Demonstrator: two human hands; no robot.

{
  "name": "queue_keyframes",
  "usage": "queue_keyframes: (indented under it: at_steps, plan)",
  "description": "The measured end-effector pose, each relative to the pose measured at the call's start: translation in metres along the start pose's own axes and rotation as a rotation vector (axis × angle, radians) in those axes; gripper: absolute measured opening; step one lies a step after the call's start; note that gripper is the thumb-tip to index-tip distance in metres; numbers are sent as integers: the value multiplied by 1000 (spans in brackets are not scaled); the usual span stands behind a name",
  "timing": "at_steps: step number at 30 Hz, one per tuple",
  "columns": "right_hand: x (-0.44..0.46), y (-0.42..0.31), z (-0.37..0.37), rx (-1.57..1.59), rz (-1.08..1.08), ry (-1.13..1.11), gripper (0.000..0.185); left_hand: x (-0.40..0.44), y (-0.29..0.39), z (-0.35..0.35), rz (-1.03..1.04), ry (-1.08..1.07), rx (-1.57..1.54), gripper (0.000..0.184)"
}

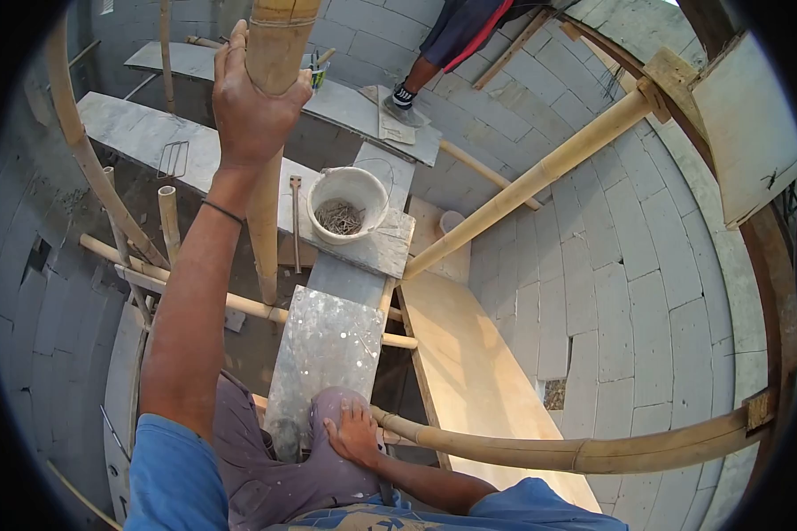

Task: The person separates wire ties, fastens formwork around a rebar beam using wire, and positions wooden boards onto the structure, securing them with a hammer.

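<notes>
My left hand [255, 119], raised at the upper middle, is wrapped round a thick upright bamboo pole [279, 53]. My right hand [354, 434] lies flat with spread fingers on my bent knee and holds nothing. Beyond the knee, a white bucket [367, 188] with a wire handle stands on a plank; nails [338, 217] cover part of its bottom. Left of the bucket lies a hammer [296, 230], its handle pointing towards me.
A paint-spotted plank [323, 345] runs ahead of me. A plywood sheet [478, 372] slopes at its right. Bamboo poles [540, 186] cross the space, with gaps between planks. Grey block walls [611, 292] surround it. Another person's foot [403, 108] stands on a far board.
</notes>
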State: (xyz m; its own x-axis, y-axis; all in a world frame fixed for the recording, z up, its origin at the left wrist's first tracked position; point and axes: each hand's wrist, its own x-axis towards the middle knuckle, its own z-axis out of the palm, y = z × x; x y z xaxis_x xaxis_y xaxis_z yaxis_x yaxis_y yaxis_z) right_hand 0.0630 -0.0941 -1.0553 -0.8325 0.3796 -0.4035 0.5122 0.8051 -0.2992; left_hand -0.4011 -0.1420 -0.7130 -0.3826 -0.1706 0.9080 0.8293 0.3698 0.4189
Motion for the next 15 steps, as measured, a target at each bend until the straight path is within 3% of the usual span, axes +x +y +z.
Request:
queue_keyframes:
  at_steps: [5,13,15]
  plan:
    - [0,1,1,-18,-3,0,79,0,0,1,0,-22,13,89]
    - [29,30,22,208,-43,24,73,2,8,-3,-21,-85,-4,74]
    - [63,17,-28,240,56,18,67,2,8,-3,-26,-88,-18,73]
